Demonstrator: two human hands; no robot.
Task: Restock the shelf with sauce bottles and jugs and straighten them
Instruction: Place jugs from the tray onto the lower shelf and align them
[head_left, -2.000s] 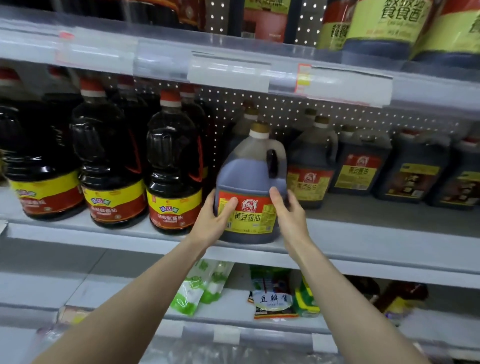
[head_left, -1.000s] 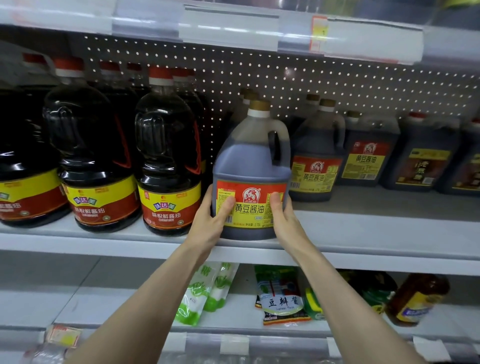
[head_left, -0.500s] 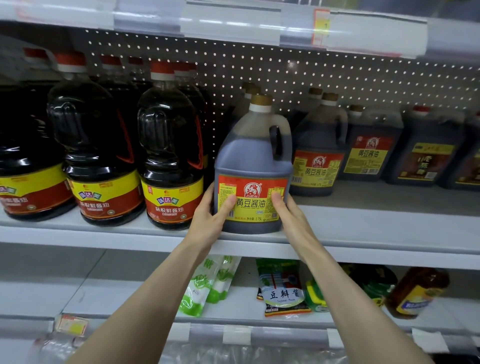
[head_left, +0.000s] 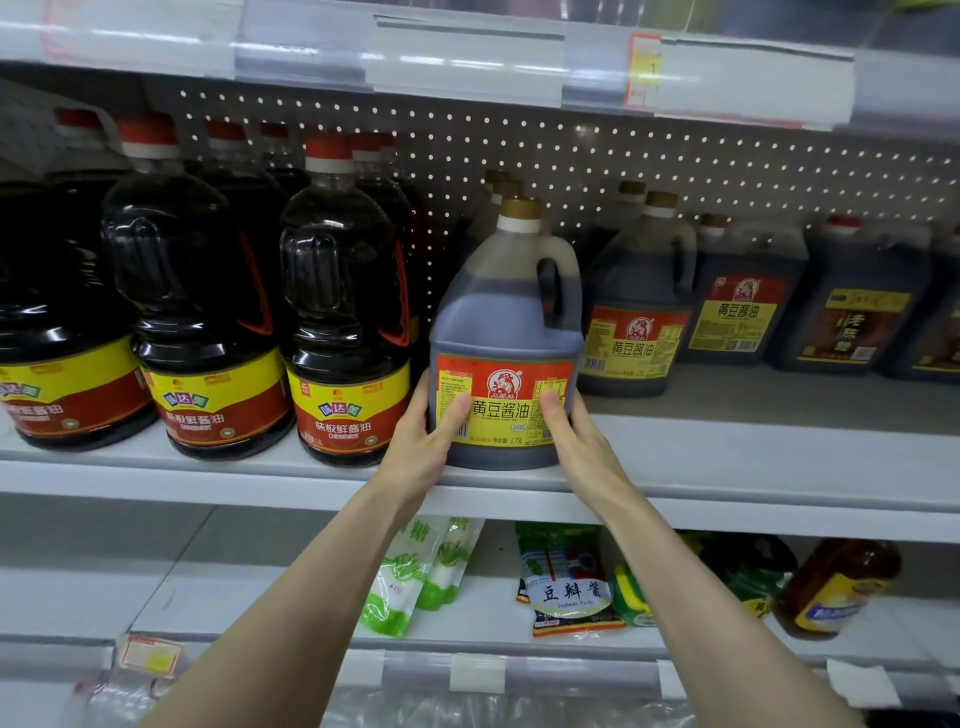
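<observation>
Plastic jug (head_left: 506, 322): translucent, squarish body, moulded loop handle on its right shoulder, gold cap, dark sauce inside. Glossy red-and-yellow label faces you. Stands upright at the front lip of the shelf (head_left: 779, 457).
Left hand (head_left: 423, 441): you grip the jug's lower left corner, thumb flat on the label.
Right hand (head_left: 584, 441): you grip the lower right corner, thumb on the label too.
Shelf edge: smooth grey-white metal, flat front face just under the jug's base.
Round bottles (head_left: 345, 317): glossy, ribbed, red caps. The nearest is just beside the jug's left side, narrow gap.
Neighbour jug (head_left: 636, 312): same shape, set further back on the right, near the handle side.
Bare shelf: open surface front right, ahead of the set-back jugs.
Pegboard (head_left: 597, 156): perforated back wall; more gold caps in file behind your jug.
</observation>
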